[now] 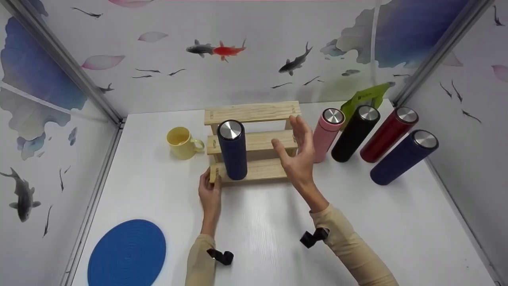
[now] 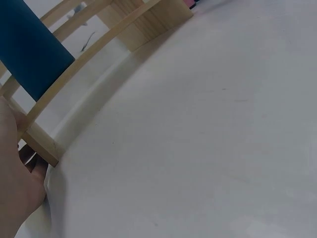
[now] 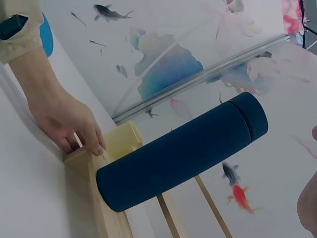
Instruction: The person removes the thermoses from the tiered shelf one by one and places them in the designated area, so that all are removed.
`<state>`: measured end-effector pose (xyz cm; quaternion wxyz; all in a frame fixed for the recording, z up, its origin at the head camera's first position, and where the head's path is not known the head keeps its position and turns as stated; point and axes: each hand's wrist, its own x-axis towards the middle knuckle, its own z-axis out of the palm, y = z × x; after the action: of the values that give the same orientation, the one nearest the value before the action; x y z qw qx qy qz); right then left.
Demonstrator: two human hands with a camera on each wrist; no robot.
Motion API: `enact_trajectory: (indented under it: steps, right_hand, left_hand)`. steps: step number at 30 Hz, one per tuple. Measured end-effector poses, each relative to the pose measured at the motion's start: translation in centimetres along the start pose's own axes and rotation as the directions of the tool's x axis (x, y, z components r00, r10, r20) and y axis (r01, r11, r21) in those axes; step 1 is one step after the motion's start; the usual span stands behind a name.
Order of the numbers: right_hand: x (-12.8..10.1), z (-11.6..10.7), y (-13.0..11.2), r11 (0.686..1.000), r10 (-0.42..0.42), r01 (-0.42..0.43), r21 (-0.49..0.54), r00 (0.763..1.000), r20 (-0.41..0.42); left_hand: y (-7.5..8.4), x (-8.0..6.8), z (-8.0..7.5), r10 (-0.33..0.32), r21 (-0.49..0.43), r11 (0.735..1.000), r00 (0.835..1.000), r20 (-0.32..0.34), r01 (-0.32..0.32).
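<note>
A stepped wooden rack (image 1: 254, 142) stands mid-table. On its lowest step a dark blue bottle (image 1: 232, 153) with a steel cap stands upright. My left hand (image 1: 212, 179) grips the rack's front left corner, thumb on the outside; the right wrist view shows its fingers (image 3: 94, 144) curled over that corner next to the bottle (image 3: 183, 151). My right hand (image 1: 297, 151) hovers open in front of the rack's right half, fingers spread, touching nothing. In the left wrist view only the palm (image 2: 15, 188), the rack's lower rail (image 2: 99, 49) and the bottle's body (image 2: 29, 49) show.
Right of the rack stand a pink bottle (image 1: 328, 134), a black one (image 1: 355, 133), a red one (image 1: 389, 134) and a navy one (image 1: 405, 157). A green packet (image 1: 363, 98) lies behind them. A yellow mug (image 1: 181, 142) sits left of the rack; a blue round mat (image 1: 127, 254) lies front left.
</note>
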<state>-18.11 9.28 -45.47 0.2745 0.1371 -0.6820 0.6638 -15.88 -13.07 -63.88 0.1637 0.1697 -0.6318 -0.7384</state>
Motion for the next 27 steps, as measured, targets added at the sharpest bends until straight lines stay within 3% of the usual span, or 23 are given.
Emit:
enact_trajectory:
  steps: [13,27]
  right_hand:
    - [-0.8,4.3,-0.3,0.999,0.031,-0.033,0.018,0.993,0.115]
    - [-1.4,7.5,0.2,0.993,0.11,-0.115,0.006,0.965,0.239]
  left_hand:
    - [-0.2,0.1,-0.1,0.011,0.025,1.0,1.0,0.0,-0.011]
    - [-0.4,0.1,-0.4,0.003,0.046,0.999,1.0,0.019,-0.004]
